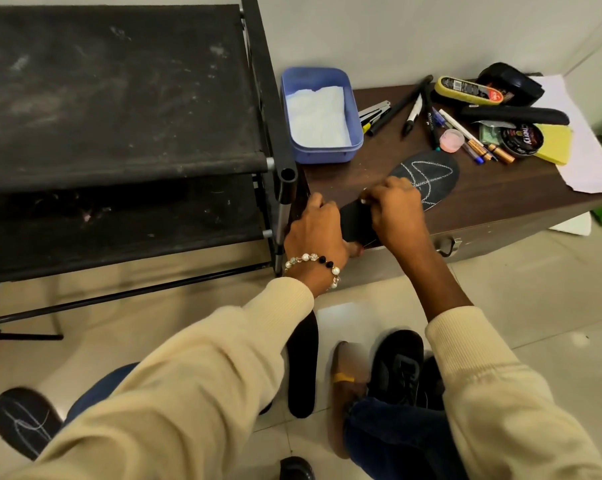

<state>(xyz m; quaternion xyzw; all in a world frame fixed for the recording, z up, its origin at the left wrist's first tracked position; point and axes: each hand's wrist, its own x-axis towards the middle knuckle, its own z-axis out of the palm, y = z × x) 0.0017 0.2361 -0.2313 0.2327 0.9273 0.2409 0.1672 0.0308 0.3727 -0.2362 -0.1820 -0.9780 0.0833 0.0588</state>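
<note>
A black insole lay slantwise across the near edge of the dark wooden table, just right of the frame's centre. Its toe end pointed to the upper right and bore looping white chalk lines. Its heel end hung out over the table's edge, toward the lower left.

The left hand, with a bead bracelet at the wrist, gripped that heel end, fingers curled over the far side and thumb under the near one. The right hand sat on the insole's middle with its fingers bunched and curled downward. Whether they pinched something small could not be told.

Above the hands stood a blue tub with white paper inside. To its right, in the upper right of the frame, lay scattered pens, a small pink lid, a tin of shoe polish and a yellow sponge.

A dusty black rack filled the upper left. On the floor at the bottom of the frame were a second insole, a black shoe and, at the lower left, a chalk-marked insole
</note>
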